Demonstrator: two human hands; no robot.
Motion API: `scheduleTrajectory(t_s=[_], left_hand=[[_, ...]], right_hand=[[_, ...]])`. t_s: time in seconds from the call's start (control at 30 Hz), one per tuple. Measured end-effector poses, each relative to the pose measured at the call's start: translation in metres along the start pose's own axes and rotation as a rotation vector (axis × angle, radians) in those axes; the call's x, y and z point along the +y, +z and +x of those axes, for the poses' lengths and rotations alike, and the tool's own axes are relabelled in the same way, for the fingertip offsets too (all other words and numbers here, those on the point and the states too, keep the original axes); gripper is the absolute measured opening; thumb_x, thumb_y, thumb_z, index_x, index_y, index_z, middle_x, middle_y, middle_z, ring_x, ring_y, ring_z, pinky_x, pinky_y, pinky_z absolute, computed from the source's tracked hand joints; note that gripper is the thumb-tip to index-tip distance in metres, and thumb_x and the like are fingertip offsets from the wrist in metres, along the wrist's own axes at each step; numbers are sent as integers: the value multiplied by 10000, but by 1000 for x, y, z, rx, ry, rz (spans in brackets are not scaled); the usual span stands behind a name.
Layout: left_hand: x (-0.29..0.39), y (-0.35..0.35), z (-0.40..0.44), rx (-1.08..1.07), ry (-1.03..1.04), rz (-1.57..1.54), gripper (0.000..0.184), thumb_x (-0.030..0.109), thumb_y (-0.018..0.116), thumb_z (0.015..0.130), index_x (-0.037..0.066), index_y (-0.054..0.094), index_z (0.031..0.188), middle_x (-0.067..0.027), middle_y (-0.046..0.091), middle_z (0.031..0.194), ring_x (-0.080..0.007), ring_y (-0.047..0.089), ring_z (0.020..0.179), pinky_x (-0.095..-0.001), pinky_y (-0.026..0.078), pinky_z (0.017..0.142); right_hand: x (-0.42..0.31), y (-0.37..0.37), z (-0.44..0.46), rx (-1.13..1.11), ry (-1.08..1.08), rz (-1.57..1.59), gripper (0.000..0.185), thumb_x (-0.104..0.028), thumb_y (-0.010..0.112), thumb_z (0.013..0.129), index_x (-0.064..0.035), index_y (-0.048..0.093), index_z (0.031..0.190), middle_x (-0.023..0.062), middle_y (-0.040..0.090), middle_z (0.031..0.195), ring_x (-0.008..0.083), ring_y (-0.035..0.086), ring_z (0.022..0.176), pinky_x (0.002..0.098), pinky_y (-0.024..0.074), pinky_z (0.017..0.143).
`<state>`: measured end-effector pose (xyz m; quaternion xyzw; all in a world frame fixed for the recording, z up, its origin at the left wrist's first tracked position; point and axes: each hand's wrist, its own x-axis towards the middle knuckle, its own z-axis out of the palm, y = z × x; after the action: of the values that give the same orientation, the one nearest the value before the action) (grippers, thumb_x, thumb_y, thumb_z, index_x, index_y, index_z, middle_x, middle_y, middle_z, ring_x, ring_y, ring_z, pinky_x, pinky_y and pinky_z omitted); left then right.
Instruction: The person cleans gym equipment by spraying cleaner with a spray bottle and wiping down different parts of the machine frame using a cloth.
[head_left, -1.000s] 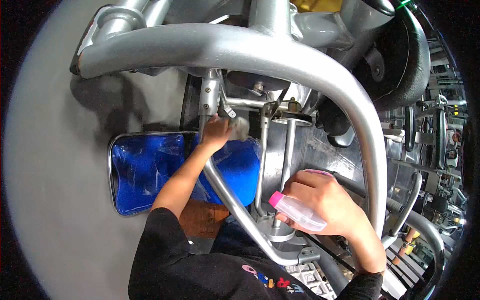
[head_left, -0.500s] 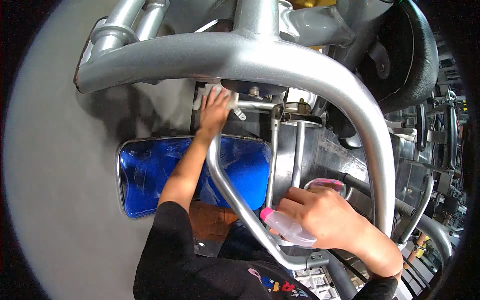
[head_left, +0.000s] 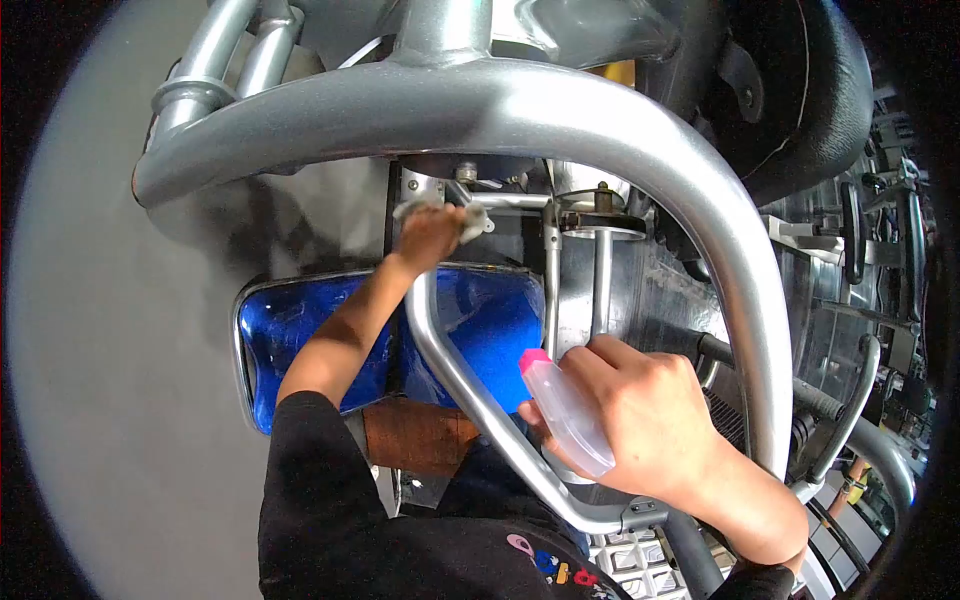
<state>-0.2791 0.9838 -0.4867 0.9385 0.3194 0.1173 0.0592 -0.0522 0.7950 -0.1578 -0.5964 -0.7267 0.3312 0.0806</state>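
Observation:
My left hand point(head_left: 430, 238) is closed on a pale grey cloth point(head_left: 473, 222), pressed round the upper part of a bent silver tube point(head_left: 437, 345), just below its bolted joint. My right hand point(head_left: 640, 410) grips a clear plastic spray bottle with a pink nozzle point(head_left: 568, 415), held to the right of the same tube. Above both hands arches a thick silver frame bar point(head_left: 400, 105). The bottle's lower part is hidden by my right hand.
Blue padded panels point(head_left: 480, 325) lie below the tube, over a reddish-brown surface point(head_left: 410, 437). A black padded seat point(head_left: 835, 100) is at the upper right. Grey floor point(head_left: 130, 350) spreads on the left. Two thin silver rods with a round plate point(head_left: 603, 226) stand in the middle.
My left hand went from spread flat over the cloth on the upper tube to closed around it, slightly lower. The spray bottle in my right hand has tilted more upright.

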Motion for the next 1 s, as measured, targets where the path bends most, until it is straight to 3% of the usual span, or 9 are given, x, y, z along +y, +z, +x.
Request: scheduleTrajectory(t_s=[0.07,0.2,0.4,0.47,0.53,0.63,0.77,0.83,1.0], left_hand=[[38,-9,-15,-535,-60,-38,277,277,434,931,79,626,961,-143,665,909,-343,654,865,-497,495,759],[86,-3,-67,-804,8,-388,347,277,521,927,27,589,1158,-188,651,1077,-390,617,1012,-475,486,886],[95,-28,-69,-395,-242,-647,372,293,517,931,0,586,1149,-237,644,1072,-397,617,1014,-480,477,888],[66,-34,-45,-591,-516,-328,407,361,494,941,-4,630,1060,-262,642,1039,-421,620,973,-498,482,846],[21,-43,-33,62,-441,-744,465,416,498,971,-26,643,994,-270,657,912,-358,651,831,-451,493,773],[-22,-78,-9,252,-863,-390,447,383,458,987,-29,634,996,-285,645,862,-462,625,840,-496,485,725],[-37,-31,8,613,-786,-197,450,353,438,989,-63,596,1057,-317,632,928,-495,602,894,-521,469,778],[-36,5,6,400,-993,-397,427,324,447,977,-60,575,1115,-312,621,1038,-495,576,981,-531,441,855],[-21,36,-8,239,-755,-210,363,267,488,957,18,588,1201,-223,548,1292,-416,477,1219,-511,380,1002]], right_hand=[[2,3,0,64,-85,37,325,-326,617,874,-7,574,827,155,594,701,316,642,540,410,532,463],[3,12,-2,-19,-24,-4,344,-293,728,732,-32,631,934,118,596,749,288,644,610,391,548,524],[-1,25,-3,-55,-109,-116,312,-299,695,765,-42,626,929,118,584,727,284,632,594,388,542,508],[-3,24,-2,2,-133,-49,233,-253,598,838,-24,561,816,140,596,690,324,648,565,416,536,496],[-4,25,-2,18,-136,-41,228,-248,596,840,-24,562,815,136,591,685,322,645,558,414,535,492],[-3,29,-5,18,-147,-44,216,-236,591,843,-24,563,813,129,582,679,315,639,543,409,533,486],[-5,30,-8,-13,-178,-70,186,-209,595,830,-26,568,815,120,574,684,290,639,535,394,533,485],[-6,32,-9,-20,-179,-72,245,-264,618,839,-26,573,806,115,565,682,285,628,533,382,528,491],[-3,34,-13,7,-211,-100,304,-328,637,857,-34,580,803,93,546,678,262,618,538,355,518,489]])
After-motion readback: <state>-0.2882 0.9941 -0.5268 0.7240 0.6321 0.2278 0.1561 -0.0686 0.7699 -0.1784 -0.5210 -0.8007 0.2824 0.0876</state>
